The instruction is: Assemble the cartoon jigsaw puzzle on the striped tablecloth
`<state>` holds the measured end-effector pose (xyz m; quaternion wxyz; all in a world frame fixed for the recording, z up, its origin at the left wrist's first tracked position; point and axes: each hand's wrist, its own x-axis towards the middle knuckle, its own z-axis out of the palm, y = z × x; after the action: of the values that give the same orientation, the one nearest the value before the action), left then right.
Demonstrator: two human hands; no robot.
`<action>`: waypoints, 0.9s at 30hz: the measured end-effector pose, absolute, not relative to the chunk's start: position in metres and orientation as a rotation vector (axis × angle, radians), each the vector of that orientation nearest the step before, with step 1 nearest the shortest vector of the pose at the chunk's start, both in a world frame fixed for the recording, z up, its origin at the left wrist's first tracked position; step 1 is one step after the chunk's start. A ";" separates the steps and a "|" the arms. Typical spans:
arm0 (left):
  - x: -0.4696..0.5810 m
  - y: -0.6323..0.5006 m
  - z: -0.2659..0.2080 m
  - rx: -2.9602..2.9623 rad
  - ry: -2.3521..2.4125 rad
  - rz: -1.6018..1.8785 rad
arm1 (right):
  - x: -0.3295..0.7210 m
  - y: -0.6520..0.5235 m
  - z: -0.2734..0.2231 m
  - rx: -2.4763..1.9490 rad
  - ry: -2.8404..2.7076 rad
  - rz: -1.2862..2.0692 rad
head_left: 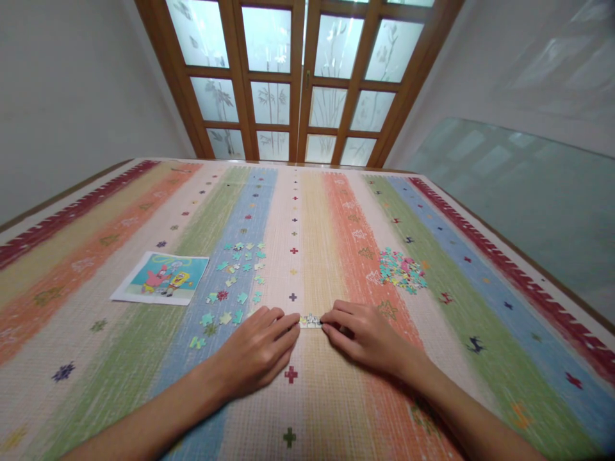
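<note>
puzzle strip [310, 323] | left hand [264, 346], right hand [366, 334] pinch ends | scattered pieces [206, 319], picture sheet [166, 279] left | piece heap [402, 271] right

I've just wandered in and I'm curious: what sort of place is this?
Probably a room in a home, perhaps a dining room, though I can't be certain. The signs are the striped tablecloth, the wooden-framed glass doors behind it, and the loose jigsaw pieces.

Puzzle strip [310, 322], its pattern indistinct
</note>
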<state>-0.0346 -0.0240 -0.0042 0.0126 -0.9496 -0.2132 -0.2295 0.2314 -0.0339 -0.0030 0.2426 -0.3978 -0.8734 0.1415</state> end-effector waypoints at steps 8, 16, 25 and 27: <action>-0.038 -0.022 -0.001 -2.972 -0.643 -0.763 | 0.231 -0.033 0.000 -1.062 -2.302 0.347; -0.056 0.000 0.001 -2.857 -0.741 -0.780 | 0.235 -0.033 -0.001 -1.156 -2.295 0.414; -0.121 0.044 0.045 -2.979 -0.984 -0.515 | 0.236 -0.034 -0.005 -1.154 -2.288 0.407; -0.134 0.048 0.049 -3.033 -1.174 -0.303 | 0.236 -0.034 -0.004 -1.153 -2.291 0.412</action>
<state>-0.1343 0.0480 0.0494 -0.0623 -0.9268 -0.3586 -0.0927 0.2358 -0.0336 -0.0044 0.2689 -0.4274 -0.8495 0.1530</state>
